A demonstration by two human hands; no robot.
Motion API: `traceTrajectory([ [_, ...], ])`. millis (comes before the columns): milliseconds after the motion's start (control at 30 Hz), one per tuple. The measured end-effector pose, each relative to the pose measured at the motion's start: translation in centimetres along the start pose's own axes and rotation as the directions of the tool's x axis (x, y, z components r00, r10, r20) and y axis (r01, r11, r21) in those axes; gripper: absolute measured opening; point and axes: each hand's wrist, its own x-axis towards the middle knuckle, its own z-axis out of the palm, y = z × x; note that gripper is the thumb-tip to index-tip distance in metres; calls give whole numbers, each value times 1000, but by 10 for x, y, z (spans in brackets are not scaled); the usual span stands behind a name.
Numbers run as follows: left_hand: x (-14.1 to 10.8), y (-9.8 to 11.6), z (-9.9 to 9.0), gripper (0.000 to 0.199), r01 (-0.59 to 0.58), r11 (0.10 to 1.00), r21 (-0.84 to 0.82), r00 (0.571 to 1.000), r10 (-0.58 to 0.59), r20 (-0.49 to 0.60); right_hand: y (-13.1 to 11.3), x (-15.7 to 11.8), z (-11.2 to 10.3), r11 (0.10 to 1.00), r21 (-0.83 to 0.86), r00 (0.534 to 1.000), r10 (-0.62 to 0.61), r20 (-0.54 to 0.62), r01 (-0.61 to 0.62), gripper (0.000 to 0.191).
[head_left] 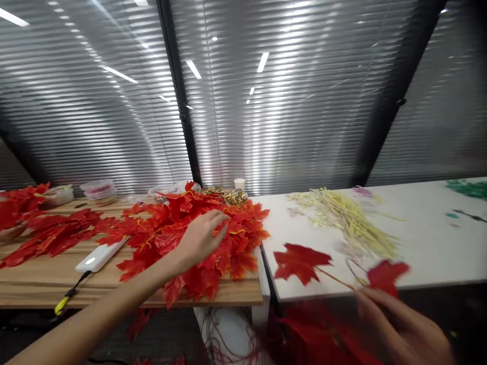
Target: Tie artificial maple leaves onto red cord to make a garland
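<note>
My right hand (405,324), at the lower right, pinches the thin orange-brown stem of a red artificial maple leaf (300,261) that stretches out to the left. A second red leaf (386,276) sticks up just behind the fingers. Below hang more red leaves (327,337), blurred; whether they join the held stem I cannot tell. Over a big heap of red artificial maple leaves (236,248) on the wooden table reaches my left hand (203,235). Its fingers are stretched out with the thumb apart, and nothing shows between them.
A white power bank-like device (101,256) with a cable lies on the wooden table (205,296). Plastic tubs (99,191), gold foil (228,195) and a paper cup (239,183) stand behind. Yellow strips (353,223) lie on the white table (437,243). Another person's hand (13,233) shows far left.
</note>
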Motion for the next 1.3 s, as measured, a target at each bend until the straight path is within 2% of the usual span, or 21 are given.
traceTrajectory([
  [100,-17,42,-3,26,-89,984,-154,996,87,-22,-20,26,10,990,136,998,-47,38,41,22],
  [167,-23,57,-7,29,-104,971,-216,994,92,-63,-33,41,16,984,174,994,-51,97,34,25],
  [300,-25,65,-11,45,-91,965,-245,981,45,-187,-51,55,22,978,198,982,-98,159,65,27],
  [433,-23,61,-9,61,-92,979,-181,940,26,-339,-62,59,27,960,258,972,-155,178,106,26],
  [467,-23,60,-8,61,-120,984,-129,922,62,-382,-66,60,28,955,273,969,-172,177,119,26],
  [533,-22,60,-7,55,-232,972,24,875,220,-431,-73,62,32,943,292,961,-216,170,161,25],
  [600,-23,62,-6,41,-366,919,149,825,394,-404,-79,63,35,930,296,949,-273,158,219,23],
  [633,-23,64,-5,35,-411,896,169,813,444,-377,-82,64,37,922,298,941,-302,153,248,21],
  [700,-25,70,-1,26,-427,894,137,826,448,-343,-87,65,40,902,310,922,-358,150,300,19],
  [800,-25,76,7,19,-369,929,24,878,357,-320,-93,65,44,871,335,889,-429,160,360,18],
  [900,-24,78,13,14,-342,935,-89,904,301,-304,-96,64,46,857,335,865,-467,183,392,19],
  [1167,-23,68,19,13,-322,932,-167,926,273,-259,-99,63,51,858,291,850,-488,197,424,21],
  [1300,-20,67,19,11,-300,923,-242,929,225,-293,-99,63,54,873,268,860,-466,208,408,21],
])
